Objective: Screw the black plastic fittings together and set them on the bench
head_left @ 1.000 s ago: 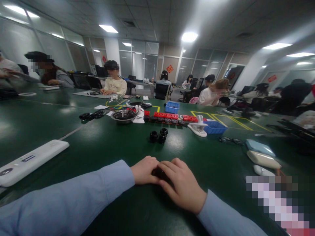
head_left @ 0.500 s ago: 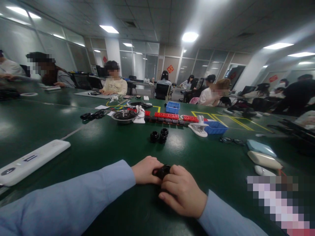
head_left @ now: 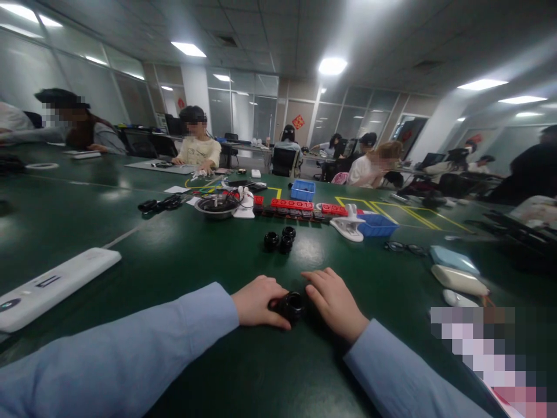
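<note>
Looking down through the head camera, I see my left hand (head_left: 257, 302) resting on the green table (head_left: 183, 261), its thumb and fingertips clenched around a black round fitting (head_left: 292, 304). The fitting stands on the tabletop between my two hands, its open bore showing. My right hand (head_left: 335, 301) lies released, palm down with fingers stretched flat, just beside the fitting. I cannot tell whether it touches it. Both my sleeves are light blue. Farther out on the table, three more black fittings (head_left: 278, 240) sit bunched together. Beyond them are a steel bowl (head_left: 216, 205), a row of red blocks (head_left: 292, 204), a white clamp (head_left: 348, 227) and a blue bin (head_left: 376, 225). A white power strip (head_left: 56, 284) lies well apart to my left, and spectacles (head_left: 406, 248) and two soft cases (head_left: 456, 270) lie to my right. Other people sit at the far side.
</note>
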`<state>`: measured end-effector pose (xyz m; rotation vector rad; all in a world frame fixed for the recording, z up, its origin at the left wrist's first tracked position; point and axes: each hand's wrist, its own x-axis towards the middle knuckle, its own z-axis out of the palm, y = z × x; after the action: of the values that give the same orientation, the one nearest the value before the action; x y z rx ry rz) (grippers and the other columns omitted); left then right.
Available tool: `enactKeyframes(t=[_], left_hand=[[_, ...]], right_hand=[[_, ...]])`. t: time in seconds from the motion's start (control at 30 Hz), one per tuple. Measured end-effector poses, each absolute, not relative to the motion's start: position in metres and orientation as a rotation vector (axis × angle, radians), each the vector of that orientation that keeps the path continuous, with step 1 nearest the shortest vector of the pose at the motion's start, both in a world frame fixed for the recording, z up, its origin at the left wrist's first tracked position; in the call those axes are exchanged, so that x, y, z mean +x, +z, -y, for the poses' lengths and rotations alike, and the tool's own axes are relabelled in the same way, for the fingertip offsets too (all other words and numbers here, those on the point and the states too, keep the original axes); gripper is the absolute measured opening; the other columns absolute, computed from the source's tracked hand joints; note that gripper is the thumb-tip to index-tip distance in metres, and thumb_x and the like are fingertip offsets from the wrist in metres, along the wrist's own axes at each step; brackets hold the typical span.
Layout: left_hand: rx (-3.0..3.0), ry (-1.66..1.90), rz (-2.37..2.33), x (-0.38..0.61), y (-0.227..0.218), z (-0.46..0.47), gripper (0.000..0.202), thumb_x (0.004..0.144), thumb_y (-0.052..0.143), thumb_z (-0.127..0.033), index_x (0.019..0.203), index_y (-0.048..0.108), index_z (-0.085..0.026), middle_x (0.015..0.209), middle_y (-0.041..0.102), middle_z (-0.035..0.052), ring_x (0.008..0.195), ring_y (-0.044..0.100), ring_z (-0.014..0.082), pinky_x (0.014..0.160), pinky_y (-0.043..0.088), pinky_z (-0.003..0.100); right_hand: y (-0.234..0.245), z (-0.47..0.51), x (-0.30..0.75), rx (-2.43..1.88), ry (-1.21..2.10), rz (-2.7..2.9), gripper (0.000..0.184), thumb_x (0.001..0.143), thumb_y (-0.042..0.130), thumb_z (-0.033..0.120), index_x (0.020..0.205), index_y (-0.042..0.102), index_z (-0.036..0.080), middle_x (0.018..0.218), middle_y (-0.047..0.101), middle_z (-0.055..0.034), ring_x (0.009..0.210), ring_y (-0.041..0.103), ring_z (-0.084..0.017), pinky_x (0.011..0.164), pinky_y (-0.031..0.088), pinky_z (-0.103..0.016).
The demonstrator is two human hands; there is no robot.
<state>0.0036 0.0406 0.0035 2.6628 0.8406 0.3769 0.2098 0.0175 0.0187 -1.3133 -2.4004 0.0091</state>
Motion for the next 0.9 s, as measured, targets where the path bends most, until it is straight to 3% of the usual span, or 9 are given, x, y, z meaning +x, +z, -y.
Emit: enactKeyframes(t=[0.47, 0.63, 0.9], left_hand=[[2.669, 0.416, -0.828, 0.003, 0.002, -0.041, 0.037, 0.066, 0.07, -0.048, 0.069, 0.051, -0.017, 0.064, 0.049, -0.0051, 0.063, 0.047, 0.0125, 0.059, 0.029, 0.023], [2.661, 0.383, -0.866, 0.004, 0.002, -0.041, 0.036, 0.068, 0.068, -0.049, 0.07, 0.051, -0.017, 0.064, 0.048, -0.0054, 0.064, 0.046, 0.0129, 0.06, 0.029, 0.024], [2.669, 0.373, -0.881, 0.004, 0.003, -0.04, 0.034, 0.068, 0.069, -0.047, 0.071, 0.052, -0.018, 0.066, 0.05, -0.0048, 0.065, 0.047, 0.0134, 0.061, 0.03, 0.024]], right_hand=[[0.031, 0.01, 0.196, -1.047, 0.099, 2.259, 0.03, 0.088, 0.045, 0.033, 0.108, 0.055, 0.014, 0.097, 0.06, -0.0099, 0.088, 0.051, -0.023, 0.077, 0.043, -0.038], [0.032, 0.015, 0.188, -1.08, 0.124, 2.33, 0.019, 0.082, 0.054, 0.025, 0.098, 0.059, 0.016, 0.09, 0.059, -0.0072, 0.084, 0.05, -0.021, 0.074, 0.044, -0.036], [0.035, 0.015, 0.186, -1.124, 0.177, 2.337, 0.019, 0.081, 0.057, 0.023, 0.098, 0.059, 0.016, 0.088, 0.058, -0.0065, 0.084, 0.049, -0.021, 0.074, 0.044, -0.036]])
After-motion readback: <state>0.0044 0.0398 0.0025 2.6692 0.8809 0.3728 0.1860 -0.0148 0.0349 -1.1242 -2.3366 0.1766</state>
